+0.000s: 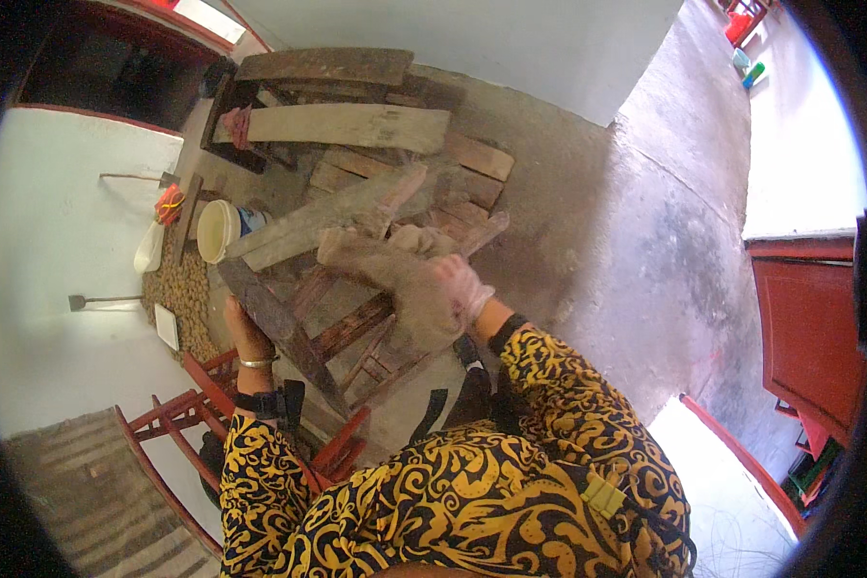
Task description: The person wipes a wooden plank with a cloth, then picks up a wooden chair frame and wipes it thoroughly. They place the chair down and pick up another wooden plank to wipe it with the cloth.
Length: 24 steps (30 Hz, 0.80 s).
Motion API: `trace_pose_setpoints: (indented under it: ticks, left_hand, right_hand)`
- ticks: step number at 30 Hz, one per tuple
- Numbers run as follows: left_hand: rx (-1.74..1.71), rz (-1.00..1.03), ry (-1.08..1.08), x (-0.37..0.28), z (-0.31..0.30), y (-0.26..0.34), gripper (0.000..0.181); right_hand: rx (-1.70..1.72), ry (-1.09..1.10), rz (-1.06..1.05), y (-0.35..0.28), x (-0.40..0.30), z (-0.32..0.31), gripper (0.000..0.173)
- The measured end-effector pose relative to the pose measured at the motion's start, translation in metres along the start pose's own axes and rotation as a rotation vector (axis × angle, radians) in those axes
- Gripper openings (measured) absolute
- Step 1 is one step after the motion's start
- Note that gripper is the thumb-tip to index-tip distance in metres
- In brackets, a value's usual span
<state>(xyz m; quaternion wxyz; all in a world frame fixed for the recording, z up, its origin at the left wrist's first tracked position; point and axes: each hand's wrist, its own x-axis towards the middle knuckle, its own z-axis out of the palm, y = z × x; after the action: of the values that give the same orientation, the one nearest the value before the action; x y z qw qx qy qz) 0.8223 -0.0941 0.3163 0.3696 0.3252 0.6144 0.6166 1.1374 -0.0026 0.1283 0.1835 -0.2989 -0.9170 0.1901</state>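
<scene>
My right hand, in a thin clear glove, grips a brownish cloth that looks dusty and bunched. The cloth hangs in front of several boards. On the left, my left hand, with a bracelet at the wrist, holds the side of a dark wooden plank, part of a wooden stool or bench lying tilted. Its legs and rungs reach out between my hands. The fingers of my left hand are partly hidden by the plank. Just beyond it, a whitish board slants across other wood, blurred in part.
A white bucket stands behind the plank. Potatoes or similar round produce lie along the left wall near a white tray. Wooden benches are ahead. A red chair frame is at lower left, and a red cabinet at far right.
</scene>
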Motion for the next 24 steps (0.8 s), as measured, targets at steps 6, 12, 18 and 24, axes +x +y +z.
trace_pose_setpoints:
  ticks: [6, 12, 18, 24]
  left_hand:
    - [-0.054, -0.027, -0.167, -0.008, 0.0, 0.011, 0.062]
    - [-0.031, 0.002, -0.13, -0.005, -0.018, 0.002, 0.066]
    - [-0.065, 0.005, -0.15, -0.004, -0.011, 0.011, 0.065]
    - [-0.096, -0.035, -0.043, -0.007, -0.004, 0.018, 0.06]
  right_hand:
    - [-0.048, -0.185, 0.475, 0.121, -0.031, 0.015, 0.025]
    - [0.45, 0.016, 0.86, 0.159, -0.095, 0.045, 0.034]
    - [1.422, 0.475, 1.289, 0.036, -0.02, -0.022, 0.061]
    - [0.58, -0.069, 0.671, -0.025, -0.016, 0.003, 0.062]
